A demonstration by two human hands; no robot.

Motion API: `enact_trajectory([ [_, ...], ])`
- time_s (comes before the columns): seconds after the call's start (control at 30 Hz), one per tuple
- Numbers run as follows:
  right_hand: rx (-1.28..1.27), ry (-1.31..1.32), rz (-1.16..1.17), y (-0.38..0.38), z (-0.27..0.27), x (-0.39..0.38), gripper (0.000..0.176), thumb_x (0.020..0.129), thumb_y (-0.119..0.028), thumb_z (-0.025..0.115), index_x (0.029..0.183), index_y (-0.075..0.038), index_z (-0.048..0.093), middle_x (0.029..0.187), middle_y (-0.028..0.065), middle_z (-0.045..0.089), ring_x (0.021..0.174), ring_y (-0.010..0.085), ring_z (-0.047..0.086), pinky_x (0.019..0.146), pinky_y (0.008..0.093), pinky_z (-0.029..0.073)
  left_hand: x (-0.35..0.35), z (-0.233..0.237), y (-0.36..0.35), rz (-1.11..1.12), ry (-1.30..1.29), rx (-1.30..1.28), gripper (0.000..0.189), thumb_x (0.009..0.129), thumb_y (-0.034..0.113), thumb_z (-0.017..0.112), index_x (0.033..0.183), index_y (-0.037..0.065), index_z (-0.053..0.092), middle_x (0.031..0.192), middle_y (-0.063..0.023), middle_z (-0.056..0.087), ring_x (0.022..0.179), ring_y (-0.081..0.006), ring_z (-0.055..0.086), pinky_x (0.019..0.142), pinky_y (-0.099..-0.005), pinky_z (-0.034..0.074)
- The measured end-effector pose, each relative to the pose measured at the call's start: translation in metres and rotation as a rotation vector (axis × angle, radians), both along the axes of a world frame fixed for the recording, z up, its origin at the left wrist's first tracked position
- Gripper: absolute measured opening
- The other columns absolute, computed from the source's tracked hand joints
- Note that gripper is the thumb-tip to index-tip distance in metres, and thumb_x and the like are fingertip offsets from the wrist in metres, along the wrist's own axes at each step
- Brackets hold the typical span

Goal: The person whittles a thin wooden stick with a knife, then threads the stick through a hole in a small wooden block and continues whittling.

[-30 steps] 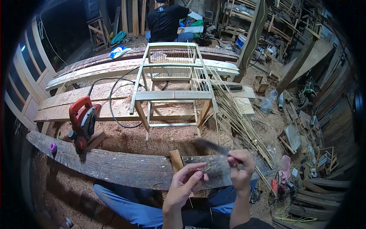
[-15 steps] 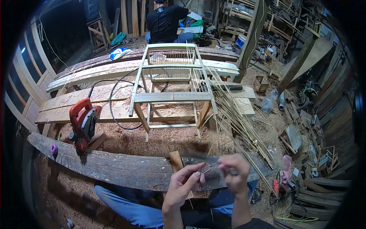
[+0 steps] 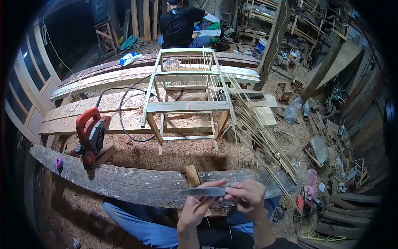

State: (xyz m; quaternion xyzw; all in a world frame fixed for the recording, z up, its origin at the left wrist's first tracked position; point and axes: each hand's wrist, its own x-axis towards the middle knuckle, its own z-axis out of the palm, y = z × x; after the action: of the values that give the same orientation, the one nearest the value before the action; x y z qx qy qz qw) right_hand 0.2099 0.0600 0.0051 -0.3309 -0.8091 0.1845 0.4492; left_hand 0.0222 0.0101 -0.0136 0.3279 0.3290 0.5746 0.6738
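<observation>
- Right hand (image 3: 247,198): fingers clamped round the knife (image 3: 202,191), blade level, pointing left.
- Left hand (image 3: 198,206): fingers curled together just under the blade, touching it.
- Plank (image 3: 124,182): just beyond both hands' fingers.

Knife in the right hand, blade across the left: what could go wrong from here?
1. The knife blade lies right over the fingertips of the left hand; a slip of the right hand could cut them.
2. The blade works just above the leg; a runaway stroke might reach it.
3. The saw sits by the plank with its cable looped behind; a snag might drag it.
</observation>
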Motion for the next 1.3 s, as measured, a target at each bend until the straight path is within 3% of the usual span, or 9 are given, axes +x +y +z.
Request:
enact_trajectory([
  [0.1,0.037,0.040,-0.121,0.014,0.000,0.000,0.025,0.069,-0.012,0.084,0.092,-0.014,0.076,0.083,0.0034,0.074,0.072,0.0226,0.069,0.064,0.0336,0.050,0.009,0.003,0.006,0.034,0.003,-0.002,0.037,0.103,0.009,0.055,0.139,-0.001,0.056,0.088,-0.0006,0.060,0.069,-0.0036,0.044,0.060,-0.0189,0.034],
  [0.2,0.119,-0.045,-0.130,0.011,-0.002,-0.003,0.023,0.071,-0.012,0.084,0.093,-0.014,0.076,0.083,0.0026,0.073,0.070,0.0225,0.066,0.063,0.0345,0.048,0.007,-0.001,0.007,0.037,-0.058,-0.075,0.039,0.103,0.009,0.056,0.141,0.000,0.054,0.087,0.0011,0.057,0.067,-0.0030,0.040,0.058,-0.0194,0.032],
  [0.47,0.163,-0.049,-0.146,0.019,-0.004,0.002,0.025,0.070,-0.015,0.084,0.093,-0.014,0.075,0.084,0.0016,0.072,0.071,0.0227,0.065,0.063,0.0349,0.045,0.006,-0.003,0.007,0.044,-0.059,-0.068,0.013,0.101,0.007,0.056,0.104,-0.003,0.063,0.087,-0.0012,0.060,0.065,-0.0025,0.042,0.056,-0.0202,0.032],
  [0.7,0.182,-0.068,-0.176,0.021,-0.008,0.005,0.018,0.076,-0.017,0.084,0.088,-0.010,0.072,0.081,0.0041,0.071,0.072,0.0227,0.065,0.065,0.0341,0.047,0.004,-0.004,0.008,0.042,-0.026,-0.088,0.012,0.100,0.004,0.055,0.103,-0.004,0.063,0.087,-0.0014,0.060,0.064,-0.0027,0.041,0.054,-0.0205,0.031],
  [0.77,0.175,-0.063,-0.168,0.026,-0.011,0.010,0.016,0.077,-0.014,0.083,0.087,-0.009,0.072,0.080,0.0042,0.071,0.072,0.0220,0.065,0.065,0.0338,0.047,0.004,-0.007,0.008,0.036,-0.062,-0.088,0.017,0.100,0.005,0.055,0.111,-0.005,0.064,0.087,-0.0017,0.059,0.064,-0.0026,0.041,0.054,-0.0203,0.030],
  [0.87,0.276,-0.061,-0.347,0.033,-0.015,0.031,0.010,0.083,-0.010,0.078,0.090,-0.008,0.070,0.081,0.0051,0.070,0.074,0.0204,0.065,0.065,0.0328,0.048,-0.014,0.004,-0.001,-0.019,-0.122,-0.077,0.027,0.101,0.006,0.056,0.124,-0.004,0.063,0.086,-0.0033,0.061,0.062,-0.0024,0.040,0.053,-0.0199,0.030],
  [0.93,0.152,0.194,-0.606,0.040,-0.006,0.039,0.010,0.081,-0.009,0.077,0.088,-0.011,0.070,0.081,0.0030,0.071,0.071,0.0184,0.066,0.059,0.0332,0.047,-0.024,0.004,-0.005,0.050,-0.077,-0.065,0.031,0.101,0.007,0.056,0.130,-0.004,0.060,0.087,-0.0043,0.062,0.061,-0.0023,0.040,0.053,-0.0195,0.030],
  [1.03,0.215,0.151,-0.218,0.021,0.001,0.022,0.012,0.082,-0.013,0.079,0.092,-0.012,0.071,0.084,0.0034,0.072,0.073,0.0199,0.068,0.063,0.0341,0.050,-0.023,0.014,-0.006,0.125,-0.016,-0.079,0.036,0.102,0.008,0.056,0.136,-0.003,0.056,0.088,-0.0063,0.065,0.059,-0.0024,0.039,0.052,-0.0189,0.030],
  [1.3,0.113,-0.016,0.031,0.003,-0.007,-0.025,0.023,0.075,-0.018,0.085,0.094,-0.014,0.073,0.083,0.0025,0.072,0.071,0.0221,0.067,0.063,0.0338,0.048,-0.014,0.009,-0.013,0.121,0.009,-0.031,0.038,0.101,0.012,0.060,0.135,-0.003,0.056,0.090,-0.0057,0.065,0.067,-0.0037,0.046,0.057,-0.0195,0.032],
])
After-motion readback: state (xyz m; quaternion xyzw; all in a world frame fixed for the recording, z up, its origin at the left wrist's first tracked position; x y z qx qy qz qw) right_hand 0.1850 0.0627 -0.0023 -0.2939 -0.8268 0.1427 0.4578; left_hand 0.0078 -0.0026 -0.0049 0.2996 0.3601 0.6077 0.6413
